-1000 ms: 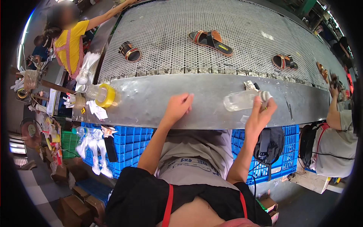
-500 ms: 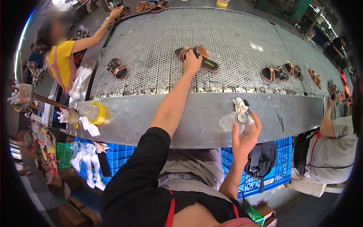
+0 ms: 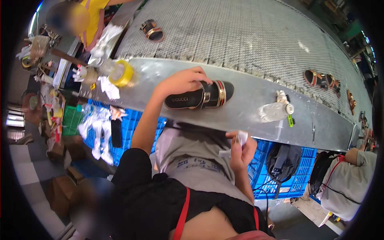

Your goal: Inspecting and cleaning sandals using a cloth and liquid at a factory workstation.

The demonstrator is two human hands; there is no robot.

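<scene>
Hours are being read from the middle of the view, left to right.

Nine o'clock: green crate (image 3: 71,120), standing on the left; next to it, blue crates (image 3: 134,122), with clear plastic bags (image 3: 106,136) hanging in front beside a black strip (image 3: 116,134).
Between ten and eleven: co-worker in yellow (image 3: 95,24), standing past a white plastic bundle (image 3: 105,42).
Ten o'clock: yellow tape roll (image 3: 127,76), sitting on the metal ledge (image 3: 244,92); a white cloth (image 3: 109,89) is lying at its seven o'clock.
Eleven o'clock: dark sandal (image 3: 152,31), lying on the metal mesh (image 3: 240,36).
Twelve o'clock: left hand (image 3: 182,82), curling its fingers closed over the upper edge of a black slide sandal (image 3: 212,96) and covering part of it. The slide is lying over the ledge, toe pointing to three o'clock; whether its sole is touching metal, one cannot tell.
Four o'clock: right hand (image 3: 245,150), pinching a small white scrap (image 3: 242,137) between closed thumb and fingers, below the ledge's near edge.
Three o'clock: clear bottle (image 3: 273,113), lying on its side and occupying the ledge right of the slide; a crumpled wad (image 3: 281,96) is sitting at its one o'clock, a green tool (image 3: 291,120) near its cap.
Between three and four: black bag (image 3: 284,158), resting against blue crating; farther out, a person in grey (image 3: 346,184), sitting.
Between two and three: paired sandals (image 3: 322,80), lying on the mesh.
</scene>
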